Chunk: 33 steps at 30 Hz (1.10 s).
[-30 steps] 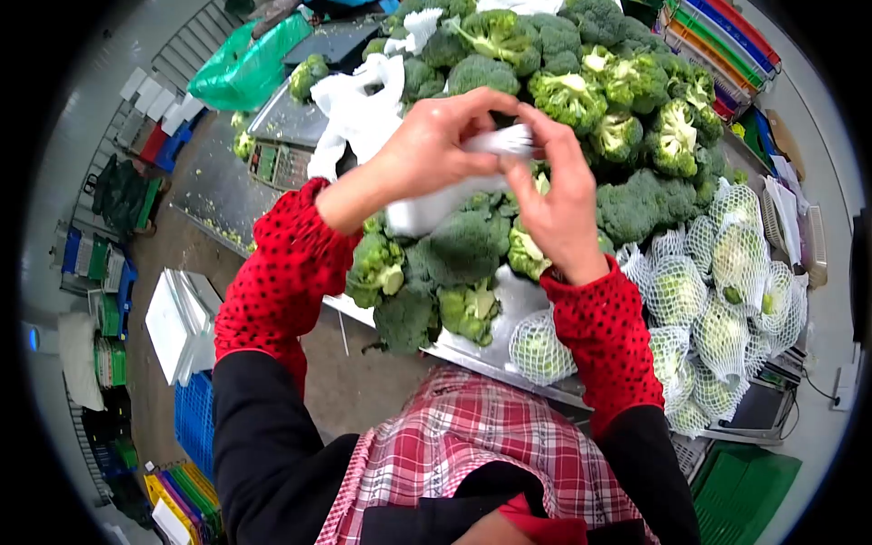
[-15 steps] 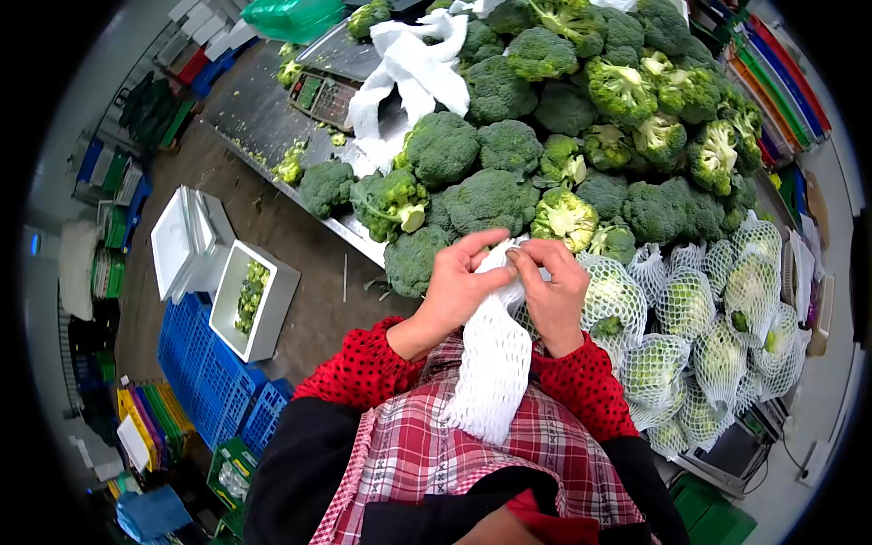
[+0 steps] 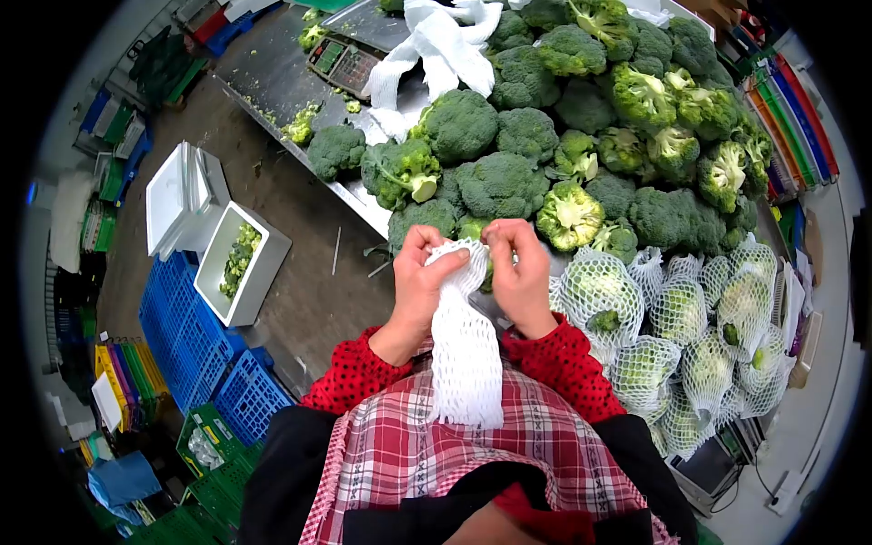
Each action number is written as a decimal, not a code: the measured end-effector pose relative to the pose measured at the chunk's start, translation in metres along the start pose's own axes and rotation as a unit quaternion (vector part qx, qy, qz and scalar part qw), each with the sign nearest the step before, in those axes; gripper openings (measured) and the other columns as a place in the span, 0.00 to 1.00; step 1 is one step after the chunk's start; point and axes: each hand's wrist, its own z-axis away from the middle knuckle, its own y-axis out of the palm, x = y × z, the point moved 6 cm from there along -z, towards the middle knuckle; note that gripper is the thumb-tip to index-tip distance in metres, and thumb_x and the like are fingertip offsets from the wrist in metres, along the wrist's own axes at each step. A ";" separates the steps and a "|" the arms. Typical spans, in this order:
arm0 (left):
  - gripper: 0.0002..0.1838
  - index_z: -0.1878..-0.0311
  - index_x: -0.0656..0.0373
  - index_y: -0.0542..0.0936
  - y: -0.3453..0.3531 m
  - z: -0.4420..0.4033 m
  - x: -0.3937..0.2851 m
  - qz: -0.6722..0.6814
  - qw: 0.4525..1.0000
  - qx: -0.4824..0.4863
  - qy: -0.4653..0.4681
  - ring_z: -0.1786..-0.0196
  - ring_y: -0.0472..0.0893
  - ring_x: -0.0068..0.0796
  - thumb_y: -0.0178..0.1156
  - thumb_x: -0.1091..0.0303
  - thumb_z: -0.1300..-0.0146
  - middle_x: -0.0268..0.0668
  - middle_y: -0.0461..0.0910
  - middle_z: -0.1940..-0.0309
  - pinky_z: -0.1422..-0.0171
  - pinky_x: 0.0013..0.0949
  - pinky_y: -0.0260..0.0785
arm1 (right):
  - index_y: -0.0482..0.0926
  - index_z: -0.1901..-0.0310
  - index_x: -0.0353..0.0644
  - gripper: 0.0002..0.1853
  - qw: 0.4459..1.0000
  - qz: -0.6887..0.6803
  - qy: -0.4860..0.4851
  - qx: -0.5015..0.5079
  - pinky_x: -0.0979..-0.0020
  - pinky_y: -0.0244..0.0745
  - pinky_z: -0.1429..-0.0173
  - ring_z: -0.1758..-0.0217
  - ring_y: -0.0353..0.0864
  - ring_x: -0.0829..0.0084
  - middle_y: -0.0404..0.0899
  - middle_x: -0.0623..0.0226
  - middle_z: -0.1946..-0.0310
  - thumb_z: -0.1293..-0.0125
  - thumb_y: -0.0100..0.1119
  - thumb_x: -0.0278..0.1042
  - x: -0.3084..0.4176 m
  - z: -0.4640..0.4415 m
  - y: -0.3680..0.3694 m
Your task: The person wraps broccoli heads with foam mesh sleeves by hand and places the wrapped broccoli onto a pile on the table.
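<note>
"Teasing at the top of that white net sleeve [image 3: 468, 354], both hands busy. Is that the step?"

"As I judge it, yes: spreading the gathered end. The left hand [image 3: 418, 277] has thumb and fingers closed on the net; the right hand [image 3: 522, 272] pinches its upper edge between thumb and fingertips."

"Where's the rest of it?"

"Dangling below the hands, against the plaid apron [image 3: 381, 454], near the broccoli pile [image 3: 504, 182]. The netted heads [image 3: 677, 309] sit just beside the right forearm."

"And the next move, what does it call for?"

"A light two-handed pull, I'd say, so the mouth widens without tearing; the mesh looks thin and stretchy."

"Anything different from a moment ago?"

"Compared with half a second back, the fingertips sit farther apart and the top fans out between them. The loose end swings from a leftward slant to nearly straight down, and more of the green crates [image 3: 218, 490] shows at lower left."
</note>
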 end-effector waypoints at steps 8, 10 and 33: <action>0.09 0.58 0.61 0.76 -0.002 0.001 -0.008 -0.063 0.997 0.026 0.025 0.67 0.74 0.18 0.53 0.66 0.36 0.32 0.76 0.67 0.63 0.21 0.65 | 0.80 0.60 0.35 0.08 0.983 -0.086 0.082 0.138 0.76 0.72 0.59 0.64 0.78 0.74 0.80 0.63 0.66 0.40 0.62 0.27 0.004 0.003 0.011; 0.10 0.57 0.63 0.78 -0.001 0.005 -0.005 -0.059 0.997 0.041 -0.013 0.64 0.76 0.19 0.55 0.69 0.38 0.33 0.78 0.64 0.58 0.22 0.66 | 0.82 0.65 0.36 0.05 0.995 -0.083 0.035 0.033 0.73 0.73 0.58 0.62 0.79 0.70 0.80 0.63 0.65 0.43 0.63 0.25 0.001 0.005 0.000; 0.18 0.47 0.70 0.76 0.012 0.003 0.013 0.084 0.929 0.280 -0.228 0.51 0.80 0.32 0.59 0.77 0.43 0.41 0.81 0.54 0.43 0.36 0.71 | 0.73 0.50 0.31 0.17 0.694 -0.648 0.312 -0.038 0.71 0.79 0.54 0.61 0.82 0.72 0.81 0.61 0.60 0.37 0.57 0.31 -0.046 0.063 -0.043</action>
